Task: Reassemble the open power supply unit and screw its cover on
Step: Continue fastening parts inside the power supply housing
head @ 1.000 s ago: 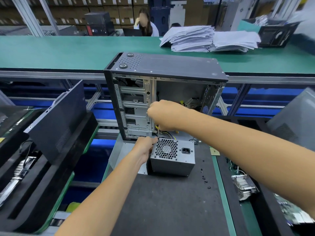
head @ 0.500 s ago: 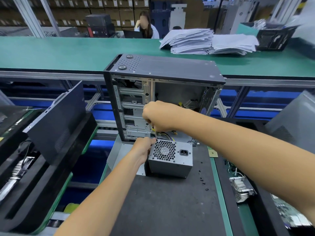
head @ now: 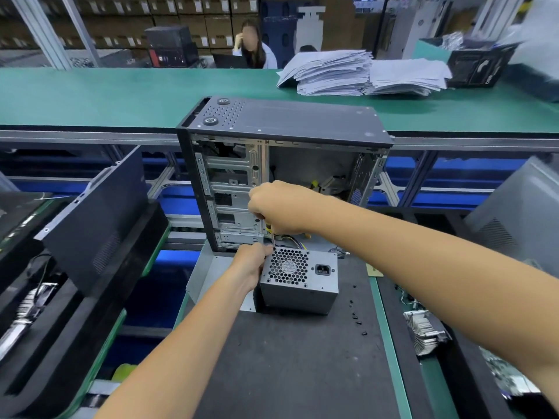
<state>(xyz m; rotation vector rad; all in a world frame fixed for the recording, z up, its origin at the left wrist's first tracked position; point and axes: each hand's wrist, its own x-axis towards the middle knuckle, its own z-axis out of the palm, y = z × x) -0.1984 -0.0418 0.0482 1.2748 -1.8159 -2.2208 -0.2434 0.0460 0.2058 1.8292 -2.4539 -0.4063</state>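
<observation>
Power supply unit (head: 299,281) sits on tabletop (head: 302,367) just in front of open PC case (head: 284,173). Left hand (head: 251,264) grips its upper-left corner; right hand (head: 279,207) clenches screwdriver (head: 271,235), tip down there. Looks like driving a cover screw. Next: keep the bit seated and square, then fetch a loose screw (head: 357,319) right of the unit.
</observation>
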